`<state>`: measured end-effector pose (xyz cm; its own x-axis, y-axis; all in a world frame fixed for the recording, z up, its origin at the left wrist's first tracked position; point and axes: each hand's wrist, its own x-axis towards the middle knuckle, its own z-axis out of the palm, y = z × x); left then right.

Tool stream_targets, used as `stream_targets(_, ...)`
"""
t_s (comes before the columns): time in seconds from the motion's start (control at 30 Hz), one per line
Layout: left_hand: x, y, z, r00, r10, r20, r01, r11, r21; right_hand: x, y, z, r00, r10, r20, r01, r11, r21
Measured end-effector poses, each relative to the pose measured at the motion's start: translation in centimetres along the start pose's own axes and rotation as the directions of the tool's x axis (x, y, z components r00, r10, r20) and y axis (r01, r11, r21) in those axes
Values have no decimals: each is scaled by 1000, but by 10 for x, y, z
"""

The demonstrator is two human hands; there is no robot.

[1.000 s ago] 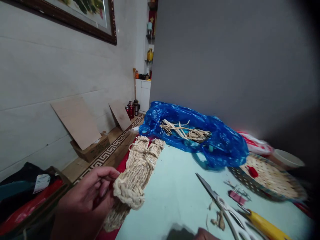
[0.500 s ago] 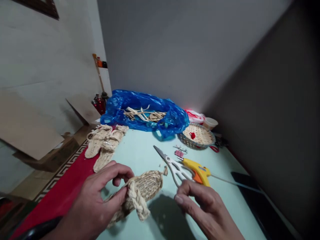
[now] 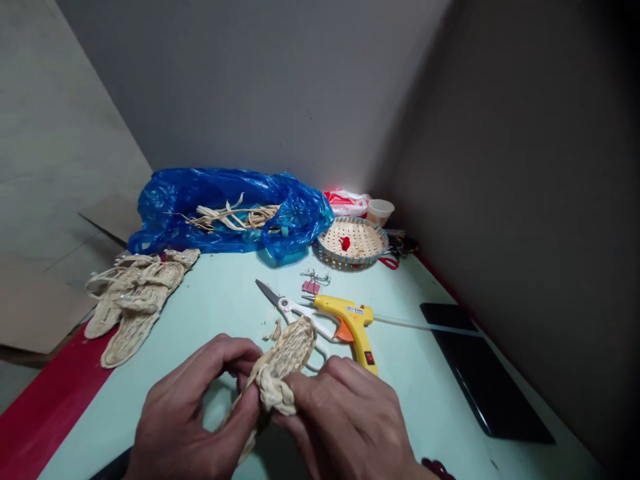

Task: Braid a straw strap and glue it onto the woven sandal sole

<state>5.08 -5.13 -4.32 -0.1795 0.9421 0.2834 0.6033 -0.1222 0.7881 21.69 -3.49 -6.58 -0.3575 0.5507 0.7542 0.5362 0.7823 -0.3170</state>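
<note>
Between my hands is a woven straw sandal point(image 3: 294, 347), tilted, with a thick braided strap point(image 3: 274, 390) across it. My left hand point(image 3: 195, 407) pinches the sandal's left edge and one end of the strap. On the other side, my right hand point(image 3: 347, 413) has its thumb against the strap's right end, its fingers curled under the sole. Just beyond the sandal lie white-handled scissors point(image 3: 285, 305), partly covered by it. A yellow glue gun point(image 3: 350, 317) with a clear glue stick rests above my right hand.
Finished-looking straw sandals point(image 3: 140, 300) lie at the left. At the back are a blue plastic bag point(image 3: 175, 193) holding straw strips, a round woven basket point(image 3: 327, 250) and a paper cup point(image 3: 381, 211). A pink binder clip point(image 3: 311, 287) and a black flat device point(image 3: 480, 373) lie on the table.
My right hand has moved left onto the sandal and now grips the strap's end. The sandal is turned more upright. The view has swung to the right.
</note>
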Motion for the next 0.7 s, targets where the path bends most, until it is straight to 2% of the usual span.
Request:
stream_targets(0.1, 1, 0, 7, 991, -127, 31, 125, 989, 77, -8, 3, 7, 1000, 9, -22, -10, 999, -50)
stream_targets(0.17, 1, -2, 10, 987, -157, 31, 154, 984, 86, -12, 4, 12, 999, 36, 29, -34, 998, -58)
stream_targets(0.23, 1, -5, 11, 989, -145, 18, 143, 987, 75, -16, 5, 15, 993, 71, 90, -69, 997, -24)
stream_targets(0.37, 2, -12, 10, 996, -93, -14, 94, 992, 87, -17, 5, 15, 982, 146, 124, -144, 989, -29)
stream_targets(0.5, 1, -19, 9, 998, -25, 54, 19, 994, 110, -11, -3, 14, 963, 217, 160, -206, 975, -80)
stream_targets(0.57, -1, -22, 9, 997, 4, 72, -12, 994, 113, -6, -7, 16, 970, 208, 129, -196, 976, -100)
stream_targets(0.7, -2, -24, 12, 999, 44, 21, -46, 994, 102, -4, -8, 21, 987, 151, -46, -153, 988, -34)
